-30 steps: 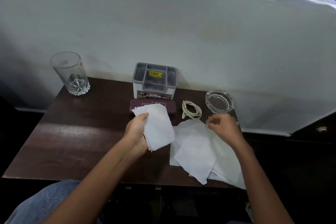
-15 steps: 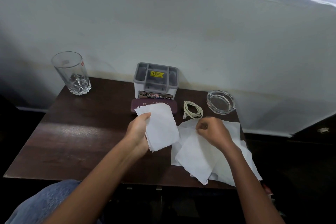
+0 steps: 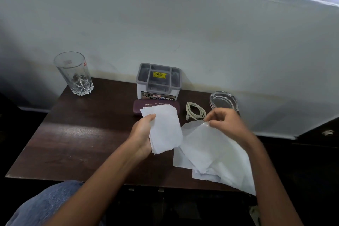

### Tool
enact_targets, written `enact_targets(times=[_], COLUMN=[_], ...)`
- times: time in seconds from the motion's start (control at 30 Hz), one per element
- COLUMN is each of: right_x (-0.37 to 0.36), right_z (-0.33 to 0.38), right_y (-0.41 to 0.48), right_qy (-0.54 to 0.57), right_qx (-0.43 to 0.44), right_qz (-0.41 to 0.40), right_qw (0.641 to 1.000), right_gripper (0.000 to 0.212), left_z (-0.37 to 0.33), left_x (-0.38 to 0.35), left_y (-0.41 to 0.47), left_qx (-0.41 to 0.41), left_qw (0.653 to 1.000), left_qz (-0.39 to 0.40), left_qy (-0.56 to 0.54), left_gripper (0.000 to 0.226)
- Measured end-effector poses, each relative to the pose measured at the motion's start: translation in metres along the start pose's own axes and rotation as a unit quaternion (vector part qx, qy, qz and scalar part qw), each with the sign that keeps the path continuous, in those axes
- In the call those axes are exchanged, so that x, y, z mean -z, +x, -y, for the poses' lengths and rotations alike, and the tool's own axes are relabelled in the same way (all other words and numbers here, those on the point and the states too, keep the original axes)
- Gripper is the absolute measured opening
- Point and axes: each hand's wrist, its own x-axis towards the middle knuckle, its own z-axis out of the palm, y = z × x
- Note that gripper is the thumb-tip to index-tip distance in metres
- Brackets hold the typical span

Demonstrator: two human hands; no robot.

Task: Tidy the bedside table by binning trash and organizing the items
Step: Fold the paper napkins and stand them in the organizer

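Observation:
My left hand [image 3: 144,134] grips a small stack of white paper sheets [image 3: 165,130] above the middle of the dark wooden bedside table [image 3: 77,145]. My right hand [image 3: 227,123] pinches the top corner of a loose white sheet [image 3: 203,150] and lifts it off several more sheets [image 3: 234,174] spread over the table's right front corner, some hanging past the edge.
An empty drinking glass [image 3: 74,73] stands at the back left. A grey compartment organizer [image 3: 158,81] sits at the back centre with a maroon case [image 3: 139,107] in front of it. A coiled white cable [image 3: 195,112] and a glass ashtray [image 3: 223,101] lie at the back right, by the wall.
My right hand moved left onto the loose sheets, pinched one at its corner and raised it. My left hand stayed put with its stack.

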Motion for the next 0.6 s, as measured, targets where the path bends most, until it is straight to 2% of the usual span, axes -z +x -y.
enact_targets(times=[0.17, 0.3, 0.4, 0.5, 0.6], right_x=[0.02, 0.031, 0.033, 0.024, 0.006], right_z=[0.033, 0.057, 0.07, 0.075, 0.073], right_y=[-0.016, -0.028, -0.035, -0.035, -0.029], right_qy=[0.017, 0.015, 0.059, 0.098, 0.097], right_qx=[0.042, 0.076, 0.116, 0.14, 0.125], right_qz=[0.093, 0.172, 0.208, 0.218, 0.234], right_qw=[0.995, 0.982, 0.969, 0.961, 0.959], right_gripper=[0.016, 0.018, 0.019, 0.016, 0.014], left_z=[0.002, 0.004, 0.006, 0.011, 0.017], left_x=[-0.003, -0.006, -0.007, -0.008, -0.012], left_y=[-0.004, -0.007, -0.007, -0.008, -0.011], left_qx=[0.002, -0.027, -0.04, -0.002, 0.047], left_qw=[0.999, 0.997, 0.993, 0.991, 0.983], left_qz=[0.026, 0.03, 0.035, 0.069, 0.136], left_qy=[0.022, 0.069, 0.103, 0.117, 0.117], left_gripper=[0.031, 0.029, 0.028, 0.025, 0.021])
